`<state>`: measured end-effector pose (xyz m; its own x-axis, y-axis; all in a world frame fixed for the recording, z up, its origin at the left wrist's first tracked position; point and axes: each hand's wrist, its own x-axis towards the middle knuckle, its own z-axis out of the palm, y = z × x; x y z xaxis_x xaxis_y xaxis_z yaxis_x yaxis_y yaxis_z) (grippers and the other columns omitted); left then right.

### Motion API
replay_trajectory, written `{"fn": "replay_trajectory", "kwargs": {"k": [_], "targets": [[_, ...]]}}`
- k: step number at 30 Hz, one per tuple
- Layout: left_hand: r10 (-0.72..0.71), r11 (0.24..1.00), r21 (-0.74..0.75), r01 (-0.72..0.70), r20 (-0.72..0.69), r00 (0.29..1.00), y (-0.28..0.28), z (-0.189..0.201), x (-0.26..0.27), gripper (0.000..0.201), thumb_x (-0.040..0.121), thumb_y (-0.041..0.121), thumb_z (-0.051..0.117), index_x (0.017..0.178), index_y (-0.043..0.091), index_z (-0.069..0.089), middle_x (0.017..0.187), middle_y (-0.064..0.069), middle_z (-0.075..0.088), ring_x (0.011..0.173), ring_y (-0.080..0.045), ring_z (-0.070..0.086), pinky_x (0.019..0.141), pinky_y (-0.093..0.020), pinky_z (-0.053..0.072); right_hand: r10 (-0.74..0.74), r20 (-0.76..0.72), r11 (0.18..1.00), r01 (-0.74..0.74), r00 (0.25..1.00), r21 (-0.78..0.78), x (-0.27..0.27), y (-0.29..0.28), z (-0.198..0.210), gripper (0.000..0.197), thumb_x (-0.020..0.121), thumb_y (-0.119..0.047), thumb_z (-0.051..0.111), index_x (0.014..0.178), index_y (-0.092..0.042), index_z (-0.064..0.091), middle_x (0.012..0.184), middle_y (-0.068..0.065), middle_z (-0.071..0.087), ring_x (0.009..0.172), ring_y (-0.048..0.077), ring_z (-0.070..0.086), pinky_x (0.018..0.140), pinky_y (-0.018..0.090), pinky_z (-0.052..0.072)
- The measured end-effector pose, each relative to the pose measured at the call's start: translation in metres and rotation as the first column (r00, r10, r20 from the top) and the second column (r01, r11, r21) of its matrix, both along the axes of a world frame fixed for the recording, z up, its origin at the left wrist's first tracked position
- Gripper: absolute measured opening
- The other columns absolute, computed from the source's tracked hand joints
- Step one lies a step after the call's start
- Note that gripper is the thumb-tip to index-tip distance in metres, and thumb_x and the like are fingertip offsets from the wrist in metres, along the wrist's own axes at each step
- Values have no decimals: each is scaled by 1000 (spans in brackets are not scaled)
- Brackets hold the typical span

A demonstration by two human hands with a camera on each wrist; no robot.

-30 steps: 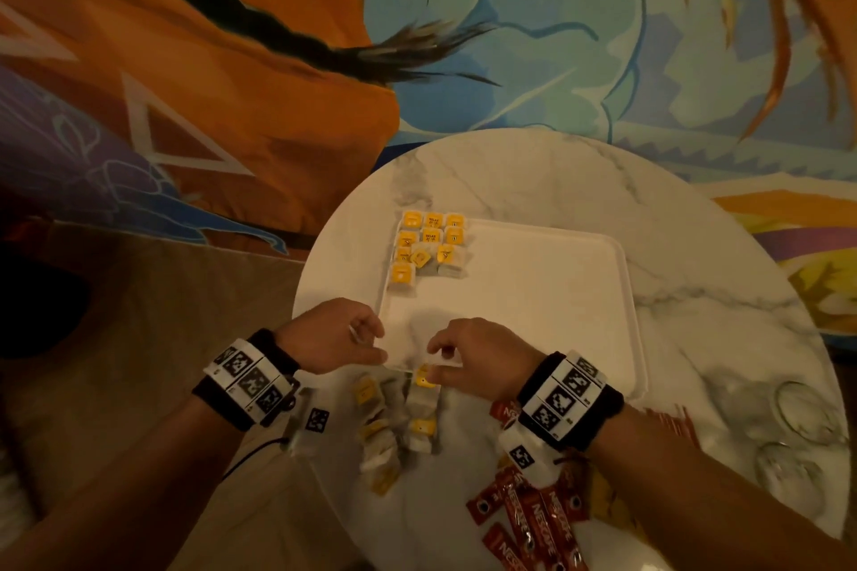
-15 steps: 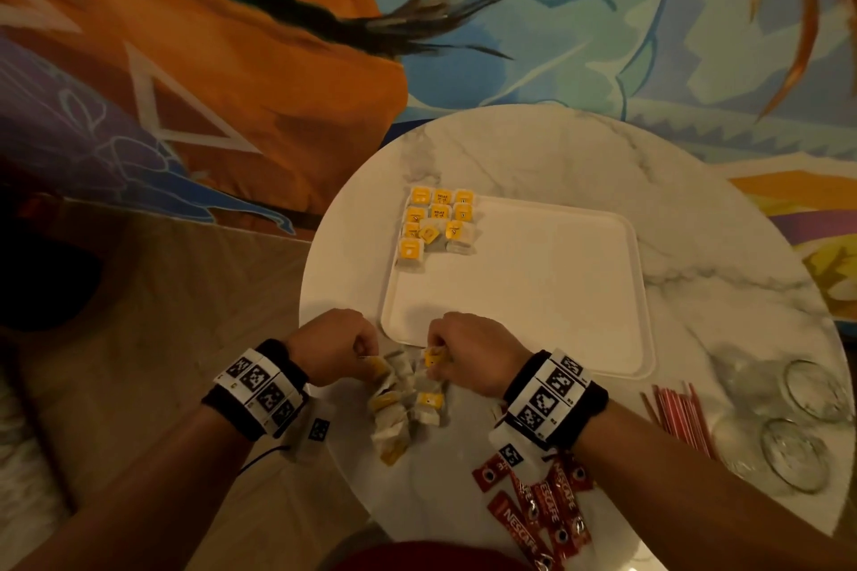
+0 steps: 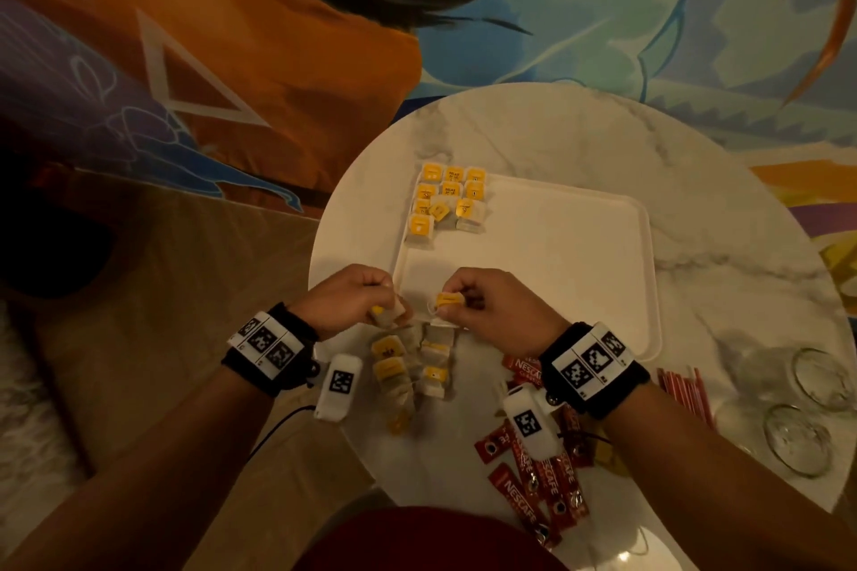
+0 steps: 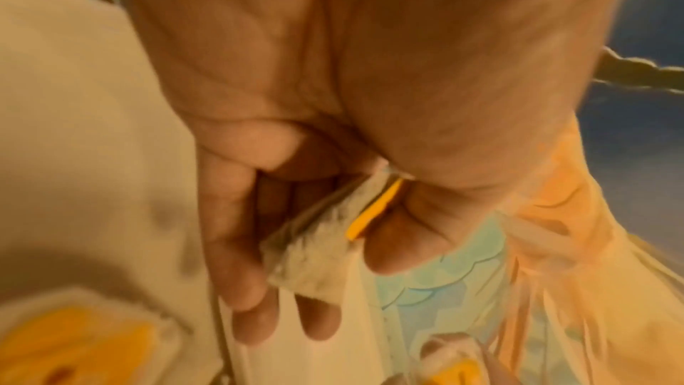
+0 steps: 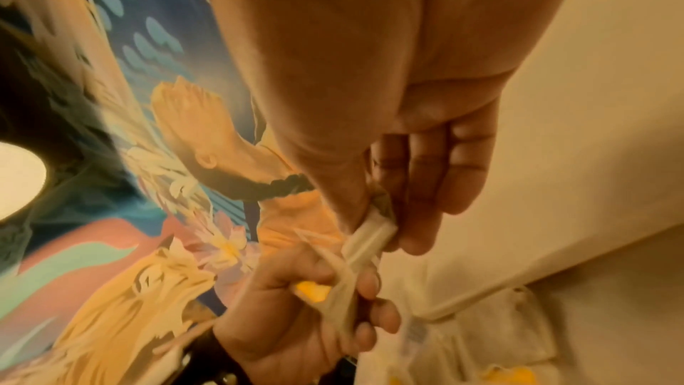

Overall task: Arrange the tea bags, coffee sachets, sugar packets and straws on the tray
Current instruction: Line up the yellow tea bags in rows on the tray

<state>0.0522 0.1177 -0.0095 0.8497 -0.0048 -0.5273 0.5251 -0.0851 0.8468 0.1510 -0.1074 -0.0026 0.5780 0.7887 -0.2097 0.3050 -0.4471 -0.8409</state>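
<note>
A white tray (image 3: pixel 579 255) lies on the round marble table (image 3: pixel 533 134). Several yellow-tagged tea bags (image 3: pixel 447 199) sit in rows in its far left corner. My left hand (image 3: pixel 359 301) pinches one tea bag (image 4: pixel 314 248) just off the tray's near left corner. Beside it my right hand (image 3: pixel 487 306) pinches another tea bag (image 3: pixel 449 300), whose paper (image 5: pixel 366 240) shows between thumb and fingers. A loose pile of tea bags (image 3: pixel 408 369) lies below both hands. Red coffee sachets (image 3: pixel 533 468) lie under my right wrist, red straws (image 3: pixel 684 392) to its right.
Two clear glasses (image 3: pixel 802 436) stand at the table's right edge. The table's left edge drops to a wooden floor (image 3: pixel 162 292). A painted wall (image 3: pixel 417 14) rises behind the table.
Both hands have lifted off the loose pile, each with a tea bag, and now sit slightly higher at the tray's near edge. The head view has tilted down.
</note>
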Motion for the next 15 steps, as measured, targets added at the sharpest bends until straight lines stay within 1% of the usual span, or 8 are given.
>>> {"fn": "replay_trajectory", "kwargs": {"k": [2, 4, 5, 7, 8, 9, 12, 15], "targets": [[110, 989, -89, -115, -53, 993, -8, 1, 3, 21, 95, 1, 50, 75, 6, 56, 84, -23, 70, 86, -36, 71, 88, -47, 53, -30, -53, 999, 32, 998, 42, -1, 5, 3, 11, 88, -27, 77, 91, -21, 68, 84, -4, 72, 76, 11, 68, 74, 35, 55], [165, 978, -115, -173, -74, 984, -15, 4, 5, 18, 100, 13, 52, 86, 5, 60, 83, -22, 66, 78, -36, 70, 80, -45, 55, -57, -83, 996, 62, 995, 63, -4, 12, 7, 15, 87, -25, 78, 88, -18, 66, 75, -3, 73, 68, 9, 68, 68, 32, 53], [164, 976, -132, -173, -79, 983, -18, 6, 7, 23, 101, 24, 54, 94, 4, 62, 84, -20, 66, 74, -33, 70, 76, -42, 55, -71, -87, 995, 77, 994, 64, -5, 15, 8, 17, 87, -26, 79, 87, -17, 64, 70, -3, 72, 63, 10, 68, 64, 29, 52], [105, 971, -205, -121, -86, 991, -22, 9, 9, 50, 96, 50, 53, 108, 4, 65, 85, -14, 68, 67, -25, 67, 67, -35, 55, -98, -73, 994, 101, 993, 37, -8, 21, 10, 22, 87, -30, 78, 84, -17, 62, 62, -2, 71, 56, 12, 68, 57, 22, 48], [66, 964, -251, -85, -82, 994, -23, 10, 10, 59, 92, 57, 49, 112, 4, 66, 88, -12, 69, 68, -23, 66, 65, -31, 54, -116, -55, 993, 117, 992, 19, -8, 24, 10, 24, 86, -33, 78, 83, -16, 61, 59, 0, 70, 54, 13, 68, 55, 21, 46], [43, 953, -296, -62, -72, 996, -24, 10, 9, 61, 92, 57, 47, 115, 5, 67, 94, -10, 71, 69, -22, 64, 64, -29, 52, -139, -35, 990, 140, 990, 9, -8, 26, 9, 27, 86, -37, 78, 82, -16, 61, 58, 1, 70, 52, 13, 67, 54, 21, 45], [77, 929, -363, -78, -16, 997, -24, 9, 6, 41, 100, 41, 47, 115, 10, 69, 109, -7, 73, 75, -24, 61, 64, -28, 49, -213, 26, 977, 213, 977, -13, -7, 31, 5, 39, 84, -50, 76, 76, -16, 59, 55, 2, 68, 49, 9, 65, 56, 25, 47], [75, 932, -359, -55, 43, 996, -20, 3, 3, 38, 99, 36, 52, 121, 9, 66, 114, -10, 70, 80, -22, 61, 70, -29, 50, -210, -31, 978, 210, 977, -7, -7, 32, 3, 43, 86, -53, 73, 75, -14, 61, 57, 4, 68, 49, 7, 64, 57, 26, 50]]}}
